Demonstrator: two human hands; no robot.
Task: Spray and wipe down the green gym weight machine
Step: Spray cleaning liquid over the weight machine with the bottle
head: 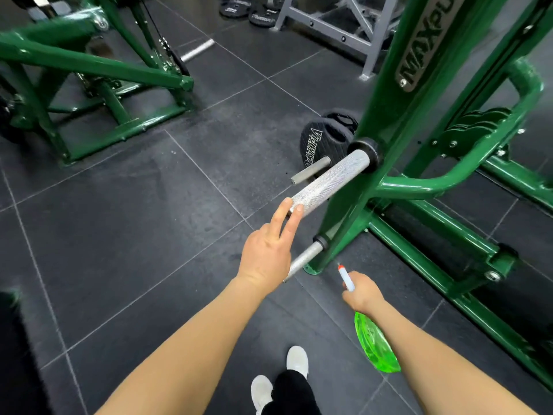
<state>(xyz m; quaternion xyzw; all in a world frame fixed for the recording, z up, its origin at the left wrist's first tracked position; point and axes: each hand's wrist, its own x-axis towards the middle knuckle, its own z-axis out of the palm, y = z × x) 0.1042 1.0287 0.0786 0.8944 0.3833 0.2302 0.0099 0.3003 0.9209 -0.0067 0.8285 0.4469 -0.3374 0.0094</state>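
From the head camera, your left hand [267, 253] reaches out with its fingers straight, two fingertips [295, 211] touching the free end of the knurled silver peg [330, 182] that juts from the green weight machine [398, 121] on your right. Your right hand [363, 290] is curled around the neck of the green spray bottle [375, 342], its white nozzle with the red tip pointing toward the machine's base near a thinner lower peg [305, 259]. A black weight plate [324, 142] stands behind the upright on the dark tiled floor [149, 235].
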